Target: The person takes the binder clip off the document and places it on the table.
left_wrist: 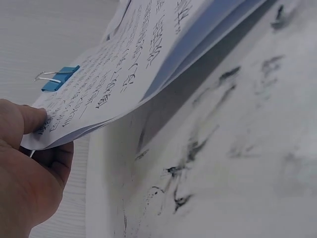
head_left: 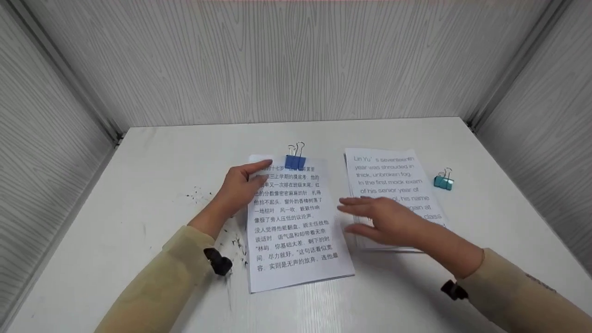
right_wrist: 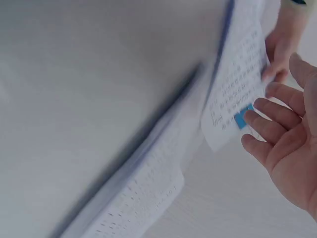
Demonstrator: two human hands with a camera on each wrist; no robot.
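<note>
My left hand [head_left: 238, 190] pinches the upper left edge of a stack of paper sheets [head_left: 291, 231] printed with Chinese text. In the left wrist view the thumb [left_wrist: 33, 119] lies on top and the fingers are curled beneath. A blue binder clip [head_left: 295, 162] grips the top edge of this stack, its wire handles standing up. My right hand [head_left: 389, 221] has its fingers extended, apart from the Chinese sheets, and covers part of a second paper stack [head_left: 384, 169] with English text. Whether it touches that stack I cannot tell.
A teal binder clip [head_left: 444, 182] stands on the white table [head_left: 162, 152] to the right of the English stack. Dark smudges [left_wrist: 190, 148] mark the tabletop left of the Chinese sheets. Grey wood-grain panels [head_left: 296, 60] enclose the back and sides.
</note>
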